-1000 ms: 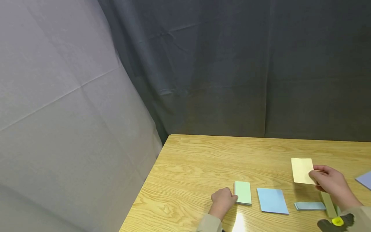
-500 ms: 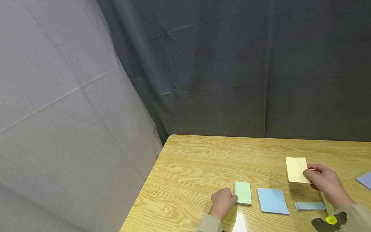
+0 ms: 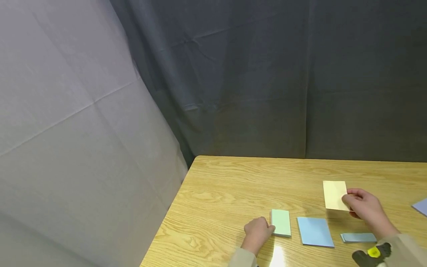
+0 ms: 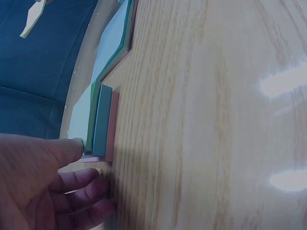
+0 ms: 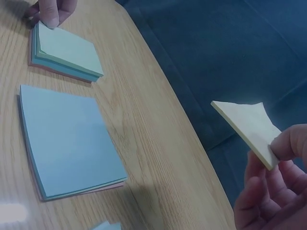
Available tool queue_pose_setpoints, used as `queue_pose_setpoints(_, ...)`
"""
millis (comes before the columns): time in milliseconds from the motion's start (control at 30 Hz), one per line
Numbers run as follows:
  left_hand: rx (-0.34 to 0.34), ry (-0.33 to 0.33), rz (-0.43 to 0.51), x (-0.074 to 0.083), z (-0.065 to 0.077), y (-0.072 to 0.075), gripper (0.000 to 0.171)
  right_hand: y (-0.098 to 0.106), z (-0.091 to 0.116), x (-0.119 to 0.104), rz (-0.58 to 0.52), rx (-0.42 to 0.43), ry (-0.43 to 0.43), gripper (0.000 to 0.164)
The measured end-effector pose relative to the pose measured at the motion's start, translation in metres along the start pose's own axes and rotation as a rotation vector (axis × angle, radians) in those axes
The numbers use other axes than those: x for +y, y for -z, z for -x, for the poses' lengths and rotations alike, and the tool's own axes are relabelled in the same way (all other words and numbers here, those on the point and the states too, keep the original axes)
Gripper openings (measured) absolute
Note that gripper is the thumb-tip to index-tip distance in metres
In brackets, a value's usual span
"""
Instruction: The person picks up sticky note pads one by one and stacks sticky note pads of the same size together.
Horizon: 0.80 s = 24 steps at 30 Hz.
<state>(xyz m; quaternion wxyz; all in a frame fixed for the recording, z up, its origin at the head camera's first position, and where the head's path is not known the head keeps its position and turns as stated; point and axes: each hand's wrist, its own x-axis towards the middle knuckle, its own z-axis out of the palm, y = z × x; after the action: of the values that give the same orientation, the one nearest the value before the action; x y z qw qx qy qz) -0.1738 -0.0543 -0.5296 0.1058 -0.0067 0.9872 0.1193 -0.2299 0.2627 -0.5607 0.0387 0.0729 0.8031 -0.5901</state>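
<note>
My right hand (image 3: 365, 207) pinches a pale yellow sticky note pad (image 3: 334, 195) between thumb and fingers, above the table. In the right wrist view this yellow pad (image 5: 249, 129) shows a thick edge and a slightly curved top sheet. At the left, my left hand (image 3: 257, 233) holds the near left corner of a small stack of sticky note pads (image 3: 281, 222). The left wrist view shows its thumb on the green top pad (image 4: 82, 117), fingers curled beside the stack, and blue and pink layers beneath. Between the hands lies a larger square light-blue sticky note stack (image 3: 315, 231).
A narrow blue-green strip pad (image 3: 358, 237) lies right of the square stack, near the right forearm. A lavender pad (image 3: 421, 206) shows at the right edge. The wooden table (image 3: 227, 185) ends at a dark curtain (image 3: 250, 81), with a grey curtain (image 3: 83, 148) at left.
My right hand has moved left with the yellow pad, and its sleeve now covers the olive strip seen before. The left hand and the stack beside it have stayed put.
</note>
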Motion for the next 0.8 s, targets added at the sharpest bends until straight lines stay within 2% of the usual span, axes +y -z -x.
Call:
queue_pose_setpoints(67,-0.001,0.002,0.001,0.001,0.0,0.001,0.055,-0.003,-0.002,0.004,0.008,0.002,0.005,0.039)
queue_pose_setpoints(200,-0.003,0.001,-0.004,0.001,0.0,0.001,0.056,-0.008,-0.009,0.015,-0.02,0.006,0.003,0.024)
queue_pose_setpoints(233,-0.003,0.001,-0.005,0.002,0.0,0.0,0.056,-0.009,-0.007,0.01,-0.014,-0.01,-0.008,0.03)
queue_pose_setpoints(300,-0.006,0.002,-0.009,0.002,0.0,0.0,0.057,-0.012,0.011,-0.02,-0.016,-0.043,-0.034,0.032)
queue_pose_setpoints(367,-0.011,0.003,-0.014,0.002,0.0,0.001,0.057,-0.016,0.029,-0.049,-0.004,-0.072,-0.057,0.04)
queue_pose_setpoints(467,-0.017,0.007,-0.017,0.002,0.001,0.001,0.057,-0.023,0.046,-0.072,0.01,-0.075,-0.064,0.046)
queue_pose_setpoints(567,-0.02,0.011,-0.018,0.002,0.002,0.002,0.057,-0.028,0.052,-0.08,0.004,-0.081,-0.064,0.044)
queue_pose_setpoints(800,-0.02,0.012,-0.024,0.002,0.001,0.001,0.056,-0.04,0.053,-0.076,-0.021,-0.092,-0.056,0.042)
